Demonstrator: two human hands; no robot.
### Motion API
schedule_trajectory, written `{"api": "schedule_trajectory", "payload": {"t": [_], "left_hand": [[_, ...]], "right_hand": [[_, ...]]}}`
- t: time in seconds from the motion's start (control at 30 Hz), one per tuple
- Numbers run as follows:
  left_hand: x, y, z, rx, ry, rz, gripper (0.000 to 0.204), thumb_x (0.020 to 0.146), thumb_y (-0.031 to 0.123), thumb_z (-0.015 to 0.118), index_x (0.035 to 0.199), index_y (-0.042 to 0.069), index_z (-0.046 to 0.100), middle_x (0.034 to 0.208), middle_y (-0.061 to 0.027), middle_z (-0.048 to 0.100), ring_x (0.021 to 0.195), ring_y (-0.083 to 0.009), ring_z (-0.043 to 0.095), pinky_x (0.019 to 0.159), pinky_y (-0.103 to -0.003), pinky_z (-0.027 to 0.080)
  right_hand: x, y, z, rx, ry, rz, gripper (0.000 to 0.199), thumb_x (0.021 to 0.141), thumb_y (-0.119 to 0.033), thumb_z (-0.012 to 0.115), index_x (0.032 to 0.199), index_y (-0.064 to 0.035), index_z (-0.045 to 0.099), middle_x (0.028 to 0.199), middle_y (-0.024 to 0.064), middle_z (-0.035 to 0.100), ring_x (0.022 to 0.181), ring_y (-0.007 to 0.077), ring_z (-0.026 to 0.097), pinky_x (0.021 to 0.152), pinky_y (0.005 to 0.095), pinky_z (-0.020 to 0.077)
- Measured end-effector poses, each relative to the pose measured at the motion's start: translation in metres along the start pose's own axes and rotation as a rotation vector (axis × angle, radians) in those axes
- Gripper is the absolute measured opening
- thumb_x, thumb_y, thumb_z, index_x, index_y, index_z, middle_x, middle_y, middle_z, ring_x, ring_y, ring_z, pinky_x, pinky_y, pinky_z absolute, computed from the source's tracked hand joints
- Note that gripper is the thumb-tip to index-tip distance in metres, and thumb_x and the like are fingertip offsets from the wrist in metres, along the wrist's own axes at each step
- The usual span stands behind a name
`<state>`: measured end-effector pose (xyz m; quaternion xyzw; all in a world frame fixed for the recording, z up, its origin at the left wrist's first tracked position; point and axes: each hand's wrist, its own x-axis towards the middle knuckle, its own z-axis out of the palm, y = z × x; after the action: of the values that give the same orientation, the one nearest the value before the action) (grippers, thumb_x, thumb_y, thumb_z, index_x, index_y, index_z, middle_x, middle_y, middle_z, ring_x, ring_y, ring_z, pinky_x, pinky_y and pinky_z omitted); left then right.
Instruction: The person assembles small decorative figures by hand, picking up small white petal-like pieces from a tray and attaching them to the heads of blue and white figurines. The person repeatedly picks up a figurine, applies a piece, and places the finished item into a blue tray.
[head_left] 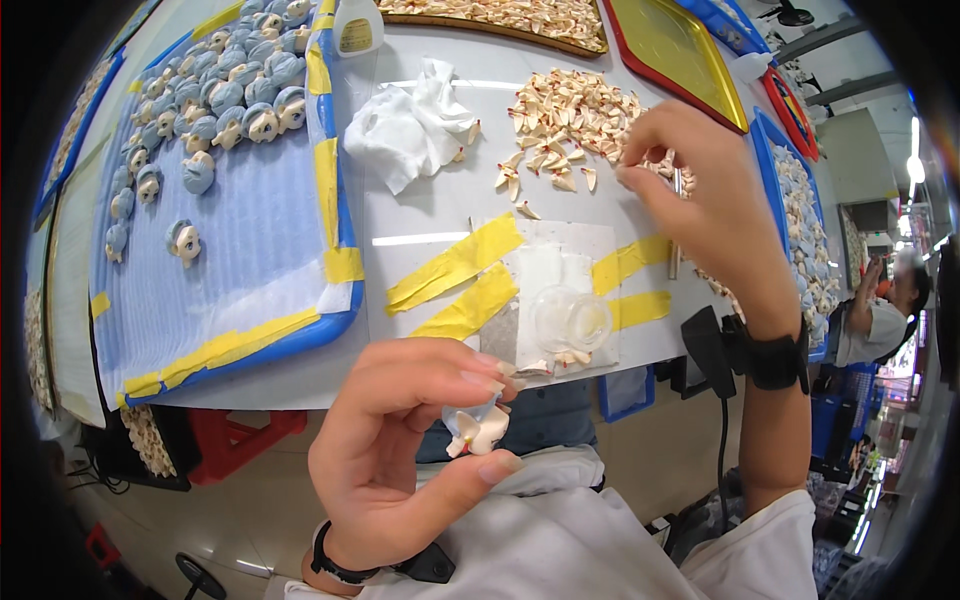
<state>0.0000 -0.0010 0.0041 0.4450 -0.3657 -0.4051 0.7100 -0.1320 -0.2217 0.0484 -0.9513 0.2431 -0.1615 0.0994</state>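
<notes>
My left hand (395, 440) grips a small doll head (482, 425) between thumb and fingers, in front of the table's near edge. The head has blue-grey hair and a pale face, partly covered by my fingers. Over the right side of a pile of small cream pointed pieces (565, 110), several with red ends, is my right hand (690, 175). Its thumb and forefinger curl together in a pinch; whatever lies between the tips is too small to make out. A clear little cup (572, 318) stands on a taped-down patch (540, 262) between my hands.
A blue tray (240, 280) at left carries many similar doll heads. Crumpled white tissue (405, 125) and a white bottle (358, 28) lie beyond it. A yellow-and-red tray (680, 60) sits at the back right. Another person (880, 310) appears at far right.
</notes>
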Motion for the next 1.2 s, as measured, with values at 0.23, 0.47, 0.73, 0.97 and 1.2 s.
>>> {"api": "schedule_trajectory", "payload": {"t": [0.23, 0.47, 0.73, 0.97, 1.2], "left_hand": [[-0.005, -0.001, 0.004, -0.198, 0.075, -0.043, 0.043, 0.069, 0.009, 0.071, 0.101, 0.002, 0.044, 0.097, -0.0133, 0.049, 0.086, -0.0241, 0.056, 0.072, -0.031, 0.048], [-0.006, -0.008, -0.009, 0.021, -0.080, 0.090, 0.037, 0.071, 0.015, 0.072, 0.096, 0.003, 0.048, 0.097, -0.0151, 0.052, 0.086, -0.0246, 0.058, 0.071, -0.031, 0.049], [-0.009, -0.010, -0.010, -0.209, -0.181, 0.050, 0.028, 0.074, 0.001, 0.067, 0.099, -0.003, 0.056, 0.107, -0.0193, 0.050, 0.091, -0.0233, 0.058, 0.077, -0.031, 0.048], [-0.009, 0.001, 0.013, -0.080, 0.071, -0.115, 0.038, 0.075, 0.026, 0.071, 0.094, 0.002, 0.049, 0.097, -0.0157, 0.050, 0.076, -0.0235, 0.060, 0.060, -0.026, 0.051], [-0.012, -0.005, 0.000, -0.055, 0.012, -0.085, 0.039, 0.072, 0.022, 0.073, 0.095, 0.000, 0.050, 0.094, -0.0133, 0.051, 0.075, -0.0224, 0.060, 0.056, -0.025, 0.051]], "right_hand": [[-0.036, -0.020, -0.026, 0.568, 0.249, 0.388, 0.007, 0.075, -0.001, 0.058, 0.081, 0.0004, 0.055, 0.072, 0.0034, 0.058, 0.066, 0.0076, 0.054, 0.062, 0.0203, 0.0426], [-0.087, -0.039, -0.032, 1.049, 0.329, 0.552, 0.014, 0.074, 0.002, 0.060, 0.088, 0.0029, 0.056, 0.077, 0.0085, 0.059, 0.067, 0.0128, 0.056, 0.061, 0.0219, 0.0452], [-0.090, -0.051, -0.017, 0.976, 0.268, 0.417, 0.011, 0.071, 0.006, 0.062, 0.081, 0.0041, 0.058, 0.077, 0.0097, 0.058, 0.069, 0.0150, 0.057, 0.065, 0.0243, 0.0453], [-0.068, -0.064, -0.005, 0.654, 0.198, 0.229, 0.018, 0.065, 0.013, 0.061, 0.079, 0.0023, 0.058, 0.080, 0.0090, 0.057, 0.075, 0.0157, 0.055, 0.068, 0.0243, 0.0419], [-0.054, -0.073, -0.004, 0.149, 0.150, 0.048, 0.019, 0.056, 0.011, 0.062, 0.070, -0.0012, 0.059, 0.073, 0.0074, 0.053, 0.071, 0.0186, 0.050, 0.065, 0.0262, 0.0385]]}}
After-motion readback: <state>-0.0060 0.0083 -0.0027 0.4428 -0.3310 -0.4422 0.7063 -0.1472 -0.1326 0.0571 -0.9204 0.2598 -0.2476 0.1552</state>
